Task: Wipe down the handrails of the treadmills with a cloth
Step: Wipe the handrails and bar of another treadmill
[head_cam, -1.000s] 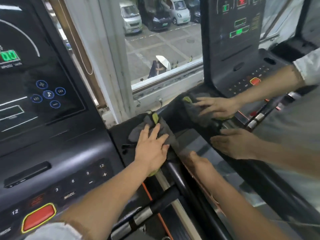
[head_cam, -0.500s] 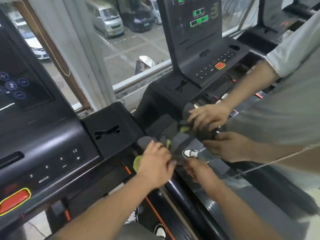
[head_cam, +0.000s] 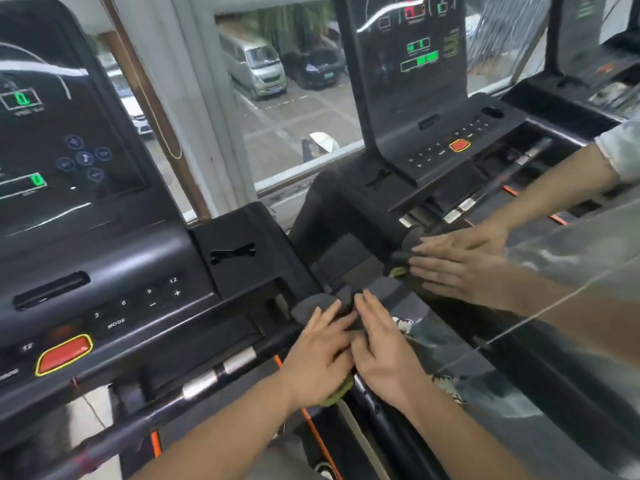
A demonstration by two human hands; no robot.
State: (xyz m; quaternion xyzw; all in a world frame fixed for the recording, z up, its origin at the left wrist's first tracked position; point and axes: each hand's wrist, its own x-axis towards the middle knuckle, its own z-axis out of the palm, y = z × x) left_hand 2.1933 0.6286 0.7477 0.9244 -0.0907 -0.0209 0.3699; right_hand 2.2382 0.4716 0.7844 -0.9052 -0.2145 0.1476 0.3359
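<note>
A dark grey cloth [head_cam: 320, 302] with a yellow-green edge lies over the top end of the treadmill's right handrail [head_cam: 375, 412], just below the console corner. My left hand [head_cam: 320, 351] presses flat on the cloth with straight fingers. My right hand [head_cam: 384, 344] lies right beside it, fingers straight, fingertips touching the cloth. Most of the cloth is hidden under the two hands. A mirror wall on the right repeats both hands and the cloth.
The console [head_cam: 104, 299] with a red stop button [head_cam: 64, 353] is at the left. A front bar with silver sensors [head_cam: 207, 379] crosses below it. A window [head_cam: 287, 109] is ahead. The mirror wall [head_cam: 554, 341] runs close along the right handrail.
The cloth and my left hand have slid off the console corner and back along the rail toward me. My right hand has come up beside the left onto the cloth. The view has tilted up.
</note>
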